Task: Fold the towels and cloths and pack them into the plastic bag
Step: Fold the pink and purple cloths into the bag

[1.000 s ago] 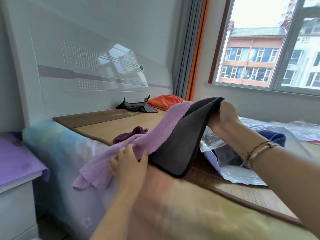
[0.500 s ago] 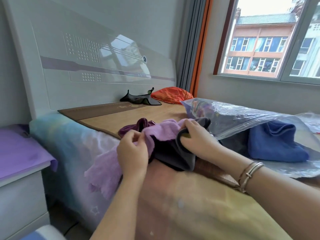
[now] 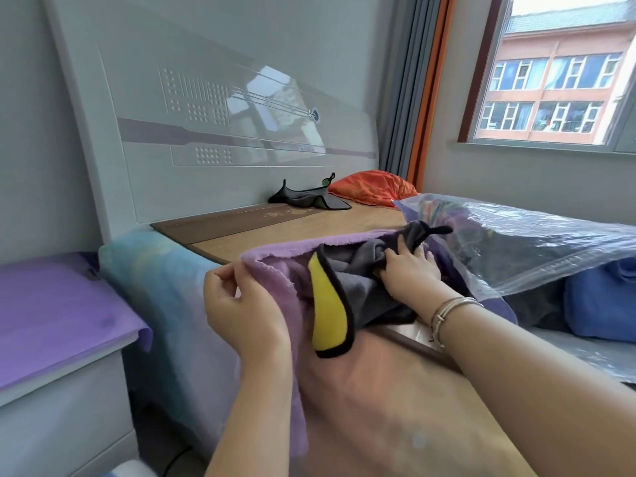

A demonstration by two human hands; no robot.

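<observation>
Purple towel (image 3: 275, 280), grey cloth (image 3: 364, 284), perhaps bunched.

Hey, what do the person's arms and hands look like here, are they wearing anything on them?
Both forearms are bare, with no sleeves in view. The right wrist carries thin metallic bangles. The left hand and its wrist show no jewellery. The right hand shows no rings that can be made out. No gloves.
</observation>
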